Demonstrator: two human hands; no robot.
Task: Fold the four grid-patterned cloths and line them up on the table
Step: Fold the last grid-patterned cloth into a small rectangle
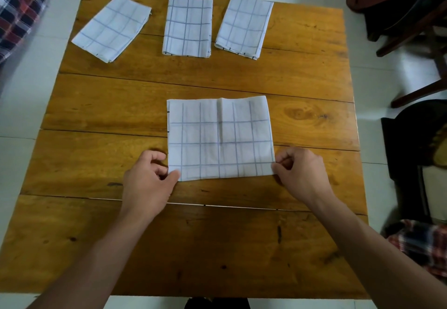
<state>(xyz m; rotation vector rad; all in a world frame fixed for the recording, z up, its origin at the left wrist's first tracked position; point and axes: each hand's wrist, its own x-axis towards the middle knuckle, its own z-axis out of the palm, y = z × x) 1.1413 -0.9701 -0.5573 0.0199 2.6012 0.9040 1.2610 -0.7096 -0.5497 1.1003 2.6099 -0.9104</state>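
My left hand pinches the near left corner of the half-folded cloth and my right hand pinches its near right corner, the cloth lying flat on the wooden table. Three folded cloths sit along the far edge: the left cloth tilted, the middle cloth straight, the right cloth slightly tilted. A chair stands to the right.

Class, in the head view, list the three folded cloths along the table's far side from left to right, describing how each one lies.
Tilted cloth → upright middle cloth → slightly tilted right cloth.
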